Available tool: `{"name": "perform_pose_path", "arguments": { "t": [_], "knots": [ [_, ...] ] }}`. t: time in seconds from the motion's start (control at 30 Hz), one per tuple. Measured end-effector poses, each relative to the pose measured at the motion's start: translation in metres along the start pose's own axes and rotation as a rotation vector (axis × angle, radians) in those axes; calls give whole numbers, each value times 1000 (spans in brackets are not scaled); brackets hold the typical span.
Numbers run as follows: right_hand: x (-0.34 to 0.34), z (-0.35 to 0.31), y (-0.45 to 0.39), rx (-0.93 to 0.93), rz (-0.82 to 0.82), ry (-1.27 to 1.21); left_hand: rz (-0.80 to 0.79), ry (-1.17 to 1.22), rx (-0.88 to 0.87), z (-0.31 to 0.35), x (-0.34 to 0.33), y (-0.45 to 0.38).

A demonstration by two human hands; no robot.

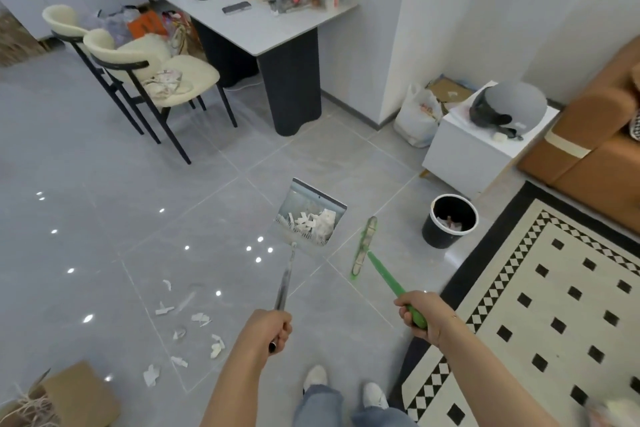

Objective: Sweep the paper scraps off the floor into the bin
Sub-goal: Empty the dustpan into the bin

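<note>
My left hand grips the metal handle of a grey dustpan, which is lifted off the floor and holds a heap of white paper scraps. My right hand grips the green handle of a broom, whose head hangs just right of the dustpan. A black bin with a white rim stands on the floor to the right of the broom, with some rubbish inside. Several loose paper scraps lie on the grey tiles at the lower left.
A patterned black-and-cream rug covers the floor at right. A white cabinet with a helmet stands behind the bin, beside a brown sofa. A cluttered table and two chairs are at the back. A cardboard box sits lower left.
</note>
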State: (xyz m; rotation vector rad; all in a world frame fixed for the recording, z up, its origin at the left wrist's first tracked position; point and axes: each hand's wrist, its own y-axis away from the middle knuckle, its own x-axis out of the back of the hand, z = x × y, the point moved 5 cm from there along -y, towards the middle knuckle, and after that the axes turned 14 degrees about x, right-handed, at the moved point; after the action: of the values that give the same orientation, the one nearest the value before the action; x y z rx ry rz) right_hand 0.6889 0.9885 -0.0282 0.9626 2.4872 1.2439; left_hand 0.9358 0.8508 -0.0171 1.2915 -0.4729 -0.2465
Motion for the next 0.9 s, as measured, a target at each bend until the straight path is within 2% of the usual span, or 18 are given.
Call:
{"name": "perform_pose_path", "arguments": {
  "t": [0.37,0.9],
  "knots": [
    [-37,-27,6,20,132,-174,10,-257,-111,77,25,-20],
    [-2,-41,6,-5,239,-252,-67,-392,-123,132,-35,-27]
  ]
}}
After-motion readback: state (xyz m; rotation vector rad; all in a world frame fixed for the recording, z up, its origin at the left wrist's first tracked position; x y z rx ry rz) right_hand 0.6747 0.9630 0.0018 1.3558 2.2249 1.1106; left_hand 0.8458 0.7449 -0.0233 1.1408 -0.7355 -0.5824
